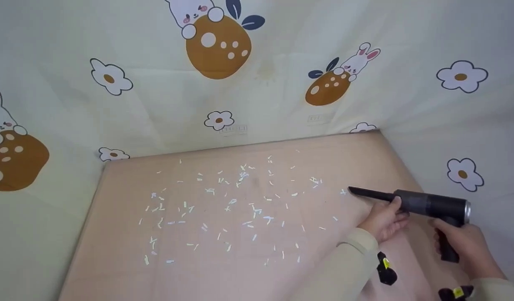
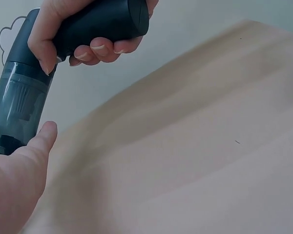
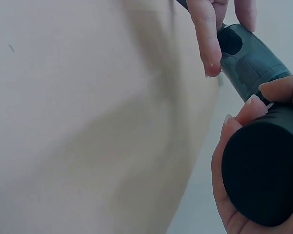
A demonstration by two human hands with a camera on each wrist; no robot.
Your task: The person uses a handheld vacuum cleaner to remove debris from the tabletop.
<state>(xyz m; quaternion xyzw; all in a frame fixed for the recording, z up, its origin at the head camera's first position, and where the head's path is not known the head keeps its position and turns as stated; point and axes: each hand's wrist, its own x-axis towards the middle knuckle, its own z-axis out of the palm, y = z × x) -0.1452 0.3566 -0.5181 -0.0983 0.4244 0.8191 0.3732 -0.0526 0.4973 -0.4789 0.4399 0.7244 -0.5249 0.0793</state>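
A black handheld vacuum cleaner (image 1: 445, 205) with a long narrow nozzle (image 1: 370, 193) is held at the right side of the table. My right hand (image 1: 470, 246) grips its handle, fingers curled round it. Up front, my left hand (image 1: 382, 221) holds the see-through dust cup (image 2: 20, 100) near the nozzle's base, thumb and fingers on either side. The nozzle tip points left, right beside a few small pale scraps (image 1: 343, 192). Many more thin pale scraps (image 1: 170, 261) lie scattered over the middle and left of the table.
The table (image 1: 115, 276) has a light pinkish-brown top. Pale cloth with rabbits and flowers (image 1: 461, 77) rises behind it and on both sides. Black wrist devices with yellow labels (image 1: 386, 269) sit at both wrists.
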